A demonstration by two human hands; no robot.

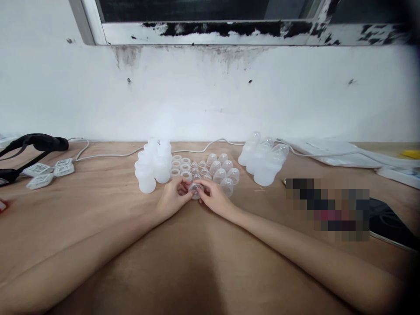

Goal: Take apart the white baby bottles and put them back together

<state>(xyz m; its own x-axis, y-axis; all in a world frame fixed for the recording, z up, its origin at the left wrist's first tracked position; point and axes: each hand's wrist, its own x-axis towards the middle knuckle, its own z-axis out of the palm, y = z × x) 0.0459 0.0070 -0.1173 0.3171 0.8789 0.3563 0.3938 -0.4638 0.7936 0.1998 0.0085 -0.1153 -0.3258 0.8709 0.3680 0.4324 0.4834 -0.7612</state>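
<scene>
My left hand (176,194) and my right hand (213,197) meet at the middle of the table, fingers closed round a clear baby bottle nipple (196,190). Whether a collar ring sits around it is hard to tell. Just beyond my fingers stand small clear nipples (202,164) in rows. White collar rings (176,164) lie to their left, and clear domed caps (226,165) to their right. Frosted white bottles (146,177) without caps stand in a group at the left. More bottles (264,168), topped with clear domed caps, are grouped at the right.
A white cable (210,145) runs along the wall. On the left lie a black strap (42,142) and several white tags (41,175). To the right are a plastic bag (323,151), a white box (400,175) and a dark, partly blurred flat device (392,223).
</scene>
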